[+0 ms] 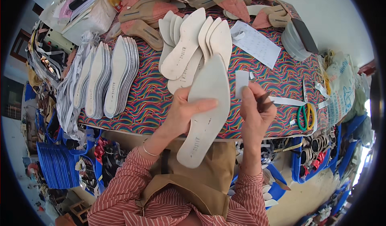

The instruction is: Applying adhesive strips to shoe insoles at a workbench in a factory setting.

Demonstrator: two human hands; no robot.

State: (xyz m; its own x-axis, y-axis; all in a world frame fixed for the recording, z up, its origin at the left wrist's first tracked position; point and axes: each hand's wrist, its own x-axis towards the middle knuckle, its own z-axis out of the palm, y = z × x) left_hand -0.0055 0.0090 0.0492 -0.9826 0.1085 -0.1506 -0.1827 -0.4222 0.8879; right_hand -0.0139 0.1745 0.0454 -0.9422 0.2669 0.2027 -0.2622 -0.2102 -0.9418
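Note:
My left hand (183, 113) grips a pointed white insole (203, 137), thumb across its face, held upright at the table's front edge. To its right my right hand (257, 111) pinches a short white strip (242, 78) between thumb and finger; a small dark piece (266, 102), too unclear to name, is by its fingers. Behind the insole, loose piles of white insoles (183, 41) lie on the rainbow-patterned cloth (152, 89). More insoles (120, 75) stand in several neat stacks at left. A long white tape (289, 100) and scissors (301, 117) with green and yellow handles lie at right.
Beige and pink pieces (144, 33) are heaped at the back. White ribbons (68, 85) hang at the left edge. A clear container (293, 45) and white sack (339, 85) stand at right, a white sheet (255, 45) nearer. Blue bins (54, 165) of parts are below the table.

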